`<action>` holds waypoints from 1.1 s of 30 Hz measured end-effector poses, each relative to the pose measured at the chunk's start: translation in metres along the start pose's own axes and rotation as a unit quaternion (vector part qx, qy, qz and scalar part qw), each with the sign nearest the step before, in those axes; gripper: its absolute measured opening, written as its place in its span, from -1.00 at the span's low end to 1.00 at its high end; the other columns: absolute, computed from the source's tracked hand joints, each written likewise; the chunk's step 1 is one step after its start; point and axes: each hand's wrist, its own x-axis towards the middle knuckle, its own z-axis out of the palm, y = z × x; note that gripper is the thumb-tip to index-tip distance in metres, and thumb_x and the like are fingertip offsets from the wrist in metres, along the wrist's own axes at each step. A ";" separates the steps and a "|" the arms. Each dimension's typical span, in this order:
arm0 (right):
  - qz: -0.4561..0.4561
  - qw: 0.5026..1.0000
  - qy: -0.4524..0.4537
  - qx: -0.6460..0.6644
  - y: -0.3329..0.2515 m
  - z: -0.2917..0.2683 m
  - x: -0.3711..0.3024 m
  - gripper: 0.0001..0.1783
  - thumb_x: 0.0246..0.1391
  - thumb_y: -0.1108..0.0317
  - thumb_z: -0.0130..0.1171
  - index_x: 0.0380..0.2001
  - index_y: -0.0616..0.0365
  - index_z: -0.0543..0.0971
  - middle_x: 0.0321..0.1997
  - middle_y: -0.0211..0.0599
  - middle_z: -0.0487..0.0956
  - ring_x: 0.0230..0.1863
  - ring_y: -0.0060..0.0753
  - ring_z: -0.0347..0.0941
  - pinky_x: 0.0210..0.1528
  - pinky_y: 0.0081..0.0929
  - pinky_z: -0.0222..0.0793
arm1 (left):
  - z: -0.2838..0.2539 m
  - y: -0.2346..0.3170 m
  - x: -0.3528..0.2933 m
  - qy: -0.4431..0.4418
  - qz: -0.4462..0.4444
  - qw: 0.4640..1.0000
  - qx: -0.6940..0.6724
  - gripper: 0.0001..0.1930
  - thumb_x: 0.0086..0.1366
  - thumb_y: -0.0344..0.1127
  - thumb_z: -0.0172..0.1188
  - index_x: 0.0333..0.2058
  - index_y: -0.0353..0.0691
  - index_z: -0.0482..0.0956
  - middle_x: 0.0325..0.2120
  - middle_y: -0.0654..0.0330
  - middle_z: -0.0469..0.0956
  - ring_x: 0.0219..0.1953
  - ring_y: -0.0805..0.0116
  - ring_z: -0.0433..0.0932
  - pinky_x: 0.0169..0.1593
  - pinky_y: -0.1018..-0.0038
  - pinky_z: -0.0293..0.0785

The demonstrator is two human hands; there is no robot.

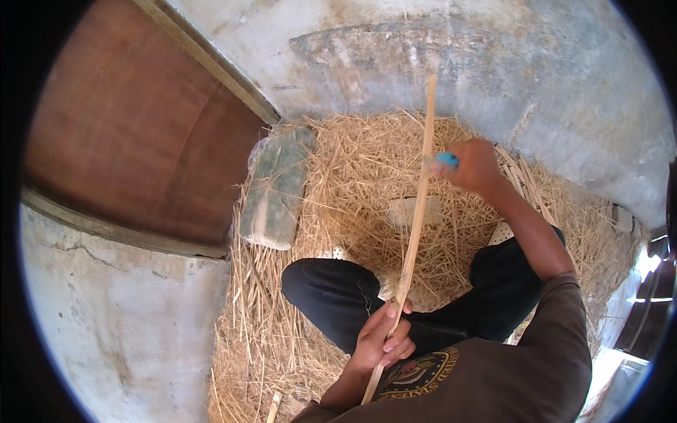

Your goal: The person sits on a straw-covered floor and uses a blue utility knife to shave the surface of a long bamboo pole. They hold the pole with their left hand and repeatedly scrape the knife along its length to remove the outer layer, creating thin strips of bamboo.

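L hand point(384, 340) gripped stick point(419, 204) at low end; R hand point(477, 162) gripped blurry blue thing point(447, 161) beside stick. Straw bits point(345, 180) below stick; looked part done, amt left unclear.

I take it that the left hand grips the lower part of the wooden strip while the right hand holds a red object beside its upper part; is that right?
Not quite: the object in the right hand is blue, not red, as the head view shows. The left hand does grip the wooden strip along its lower part.
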 end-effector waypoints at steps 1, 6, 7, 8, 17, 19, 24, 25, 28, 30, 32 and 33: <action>0.038 0.999 0.011 -0.037 0.017 0.001 0.009 -0.29 0.06 -0.38 0.03 -0.72 0.08 0.50 -0.82 -0.36 0.33 -0.76 -0.36 0.29 -0.68 -0.35 0.23 | 0.002 -0.002 -0.003 0.000 -0.011 1.000 0.006 -0.69 0.52 -0.09 -0.30 -0.08 -0.21 0.26 -0.80 0.41 0.11 -0.89 0.60 0.04 -0.69 0.62 0.02; 0.267 0.959 -0.033 -0.094 0.098 -0.039 0.064 -0.18 0.19 -0.41 -0.28 -0.58 0.14 0.57 -0.70 -0.31 0.46 -0.59 -0.33 0.38 -0.40 -0.26 0.38 | 0.005 -0.011 -0.020 0.000 -0.058 0.997 0.052 -0.70 0.51 -0.11 -0.28 -0.10 -0.23 0.27 -0.80 0.39 0.14 -0.88 0.61 0.07 -0.69 0.63 0.05; 0.299 0.950 -0.023 -0.086 0.117 -0.049 0.063 -0.18 0.19 -0.41 -0.28 -0.59 0.14 0.56 -0.69 -0.30 0.46 -0.59 -0.32 0.39 -0.41 -0.25 0.37 | 0.003 -0.010 -0.022 -0.018 -0.067 0.993 0.093 -0.71 0.51 -0.14 -0.28 -0.08 -0.24 0.27 -0.79 0.37 0.15 -0.88 0.60 0.07 -0.69 0.63 0.06; 0.329 0.941 -0.014 -0.074 0.129 -0.055 0.062 -0.17 0.20 -0.40 -0.29 -0.61 0.15 0.56 -0.69 -0.29 0.46 -0.59 -0.32 0.39 -0.42 -0.23 0.36 | 0.001 -0.012 -0.022 -0.008 -0.055 0.992 0.112 -0.71 0.51 -0.14 -0.27 -0.08 -0.25 0.28 -0.79 0.36 0.16 -0.88 0.60 0.06 -0.69 0.63 0.07; -0.029 0.976 -0.133 0.169 -0.063 -0.035 -0.055 -0.31 -0.17 -0.36 0.26 -0.82 0.08 0.41 -0.84 -0.28 0.32 -0.79 -0.21 0.33 -0.68 -0.31 0.18 | -0.003 0.017 0.019 0.072 0.056 0.985 0.146 -0.70 0.51 -0.18 -0.27 -0.08 -0.26 0.33 -0.80 0.33 0.14 -0.88 0.55 0.03 -0.65 0.58 0.09; -0.075 0.970 -0.153 0.172 -0.078 -0.031 -0.064 -0.26 -0.25 -0.43 0.27 -0.87 0.03 0.34 -0.86 -0.33 0.30 -0.81 -0.24 0.31 -0.71 -0.33 0.15 | 0.005 0.021 0.023 0.057 0.067 0.984 0.152 -0.70 0.52 -0.17 -0.28 -0.07 -0.26 0.33 -0.80 0.33 0.13 -0.88 0.56 0.03 -0.65 0.59 0.08; -0.126 0.976 -0.067 0.165 -0.080 -0.027 -0.059 -0.25 -0.27 -0.45 0.27 -0.89 0.02 0.32 -0.88 -0.37 0.29 -0.83 -0.25 0.29 -0.73 -0.34 0.14 | 0.014 0.021 0.028 0.040 0.071 0.985 0.151 -0.70 0.52 -0.18 -0.30 -0.07 -0.27 0.32 -0.80 0.34 0.13 -0.88 0.57 0.03 -0.65 0.59 0.07; -0.117 0.978 -0.064 0.163 -0.077 -0.026 -0.057 -0.25 -0.25 -0.46 0.24 -0.88 0.03 0.36 -0.88 -0.35 0.31 -0.83 -0.25 0.31 -0.73 -0.35 0.17 | 0.015 0.020 0.027 0.040 0.071 0.986 0.147 -0.70 0.52 -0.18 -0.30 -0.07 -0.27 0.32 -0.80 0.34 0.13 -0.88 0.58 0.03 -0.65 0.59 0.07; -0.099 0.981 -0.072 0.150 -0.073 -0.026 -0.053 -0.25 -0.21 -0.47 0.19 -0.87 0.04 0.43 -0.89 -0.31 0.34 -0.83 -0.25 0.34 -0.72 -0.36 0.23 | 0.012 0.018 0.031 0.042 0.069 0.990 0.116 -0.70 0.52 -0.18 -0.30 -0.07 -0.27 0.32 -0.79 0.35 0.13 -0.88 0.58 0.03 -0.65 0.59 0.07; -0.102 0.982 -0.099 0.127 -0.076 -0.033 -0.052 -0.25 -0.21 -0.47 0.19 -0.87 0.05 0.44 -0.88 -0.32 0.34 -0.83 -0.25 0.34 -0.72 -0.37 0.23 | 0.015 0.018 0.027 0.050 0.068 0.986 0.142 -0.70 0.52 -0.18 -0.29 -0.07 -0.26 0.32 -0.79 0.35 0.13 -0.88 0.59 0.03 -0.65 0.59 0.07; -0.112 0.985 -0.047 0.124 -0.074 -0.030 -0.051 -0.26 -0.23 -0.44 0.24 -0.88 0.03 0.38 -0.89 -0.36 0.28 -0.84 -0.28 0.30 -0.73 -0.37 0.18 | 0.016 0.017 0.025 0.055 0.070 0.982 0.169 -0.71 0.52 -0.18 -0.28 -0.07 -0.26 0.32 -0.79 0.35 0.13 -0.88 0.59 0.03 -0.65 0.60 0.07; -0.117 0.985 -0.021 0.123 -0.072 -0.027 -0.050 -0.26 -0.24 -0.43 0.27 -0.88 0.03 0.36 -0.90 -0.38 0.25 -0.85 -0.30 0.28 -0.74 -0.38 0.16 | 0.016 0.017 0.026 0.053 0.074 0.979 0.183 -0.71 0.52 -0.18 -0.28 -0.08 -0.26 0.32 -0.79 0.35 0.14 -0.88 0.59 0.02 -0.65 0.60 0.08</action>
